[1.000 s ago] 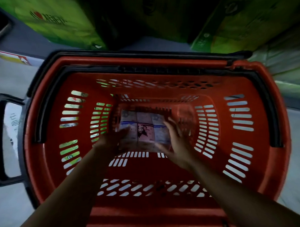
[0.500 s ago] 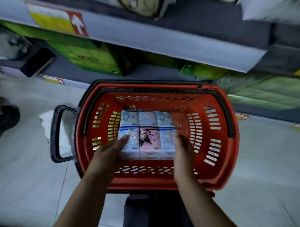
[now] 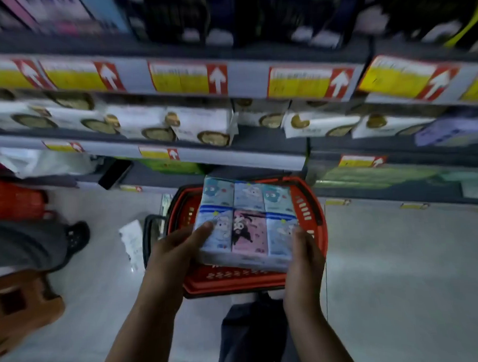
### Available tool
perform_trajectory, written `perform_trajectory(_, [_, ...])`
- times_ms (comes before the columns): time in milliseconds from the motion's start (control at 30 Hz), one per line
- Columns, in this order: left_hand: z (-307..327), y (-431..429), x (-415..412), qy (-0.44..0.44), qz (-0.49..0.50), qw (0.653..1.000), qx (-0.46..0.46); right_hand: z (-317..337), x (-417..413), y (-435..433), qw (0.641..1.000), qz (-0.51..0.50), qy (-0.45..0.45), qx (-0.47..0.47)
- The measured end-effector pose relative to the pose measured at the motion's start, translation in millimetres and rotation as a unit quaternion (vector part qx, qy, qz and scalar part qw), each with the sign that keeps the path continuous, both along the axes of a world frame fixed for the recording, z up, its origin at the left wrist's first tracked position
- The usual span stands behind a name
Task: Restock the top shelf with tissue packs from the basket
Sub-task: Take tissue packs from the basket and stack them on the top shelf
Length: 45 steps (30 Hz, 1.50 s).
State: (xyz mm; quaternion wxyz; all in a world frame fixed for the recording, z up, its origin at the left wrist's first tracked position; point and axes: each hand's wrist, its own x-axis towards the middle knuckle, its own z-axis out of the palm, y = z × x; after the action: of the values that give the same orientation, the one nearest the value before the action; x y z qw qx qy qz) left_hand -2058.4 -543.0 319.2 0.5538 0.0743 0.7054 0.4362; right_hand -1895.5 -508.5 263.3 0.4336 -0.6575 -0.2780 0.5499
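Both hands grasp one tissue pack (image 3: 247,221), a wrapped block of small packs lying three across and two deep, printed face up. The left hand (image 3: 175,250) clamps its near left corner with the thumb laid over the top face. The right hand (image 3: 303,260) grips the right side edge (its fingers under the pack are hidden). The pack hangs in the air over the red basket (image 3: 318,232), which stands on the floor below it, and touches nothing but the hands.

What the next move turns on is height and direction. The highest shelf (image 3: 245,79) in view lies well above and beyond the pack, past a lower shelf of white boxes (image 3: 200,125). So the carry looks to be up and forward, away from the body. The pack's three-across side runs parallel to the shelf front, so I judge it needs no turning, only a lift. Neither hand is plainly nearer the shelf; the pack sits square between them, which suits a two-handed push onto the shelf
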Motion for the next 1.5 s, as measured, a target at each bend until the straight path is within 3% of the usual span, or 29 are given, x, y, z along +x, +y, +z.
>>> perform_trajectory(233, [124,15,9,0.008,-0.005,0.998,0.054,140,16,26,0.993,0.023,0.000,0.114])
perform_trajectory(333, [164,13,19,0.041,-0.010,0.996,0.080,180,22,32,0.991,0.015,0.022,0.133])
perform_trajectory(567, [251,-3,35,0.010,-0.035,0.983,0.181,256,40,28,0.981,0.022,0.035,0.192])
perform_trajectory(767, [290,-12,30,0.019,-0.047,0.967,0.249,306,36,16,0.968,0.029,0.046,0.247])
perform_trajectory(967, [324,-10,23,0.105,-0.060,0.933,0.338,347,45,18,0.947,0.099,0.051,0.301])
perform_trajectory(1067, [334,-13,37,0.106,-0.063,0.918,0.377,363,59,20,0.941,0.112,0.063,0.314])
perform_trajectory(1500, [414,24,147,0.119,-0.041,0.905,0.406,450,170,48,0.934,0.117,0.069,0.330])
